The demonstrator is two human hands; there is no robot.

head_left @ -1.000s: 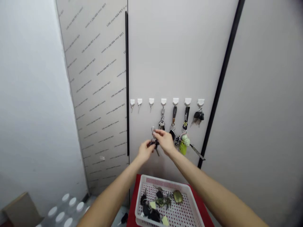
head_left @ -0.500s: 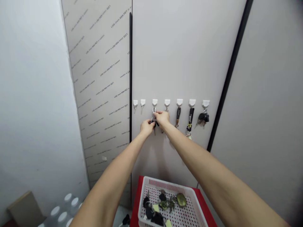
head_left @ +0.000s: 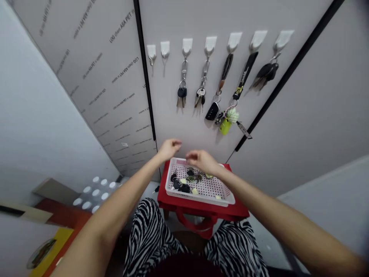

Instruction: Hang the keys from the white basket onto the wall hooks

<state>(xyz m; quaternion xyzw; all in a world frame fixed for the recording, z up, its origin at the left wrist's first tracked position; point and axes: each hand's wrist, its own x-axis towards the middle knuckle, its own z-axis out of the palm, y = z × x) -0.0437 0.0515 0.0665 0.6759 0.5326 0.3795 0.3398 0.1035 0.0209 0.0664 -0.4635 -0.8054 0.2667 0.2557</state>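
Left hand (head_left: 170,148) slack, empty | right hand (head_left: 202,161) loosely curled, empty, above white basket (head_left: 201,195) of keys (head_left: 184,187) | basket on red surface (head_left: 201,209)

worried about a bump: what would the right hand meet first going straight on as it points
Probably the far rim of the white perforated plastic basket, though the left hand is near that line; depth unclear.

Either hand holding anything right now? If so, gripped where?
Nothing held. The left hand and the right hand both hover empty, fingers loose, above the white basket of keys.
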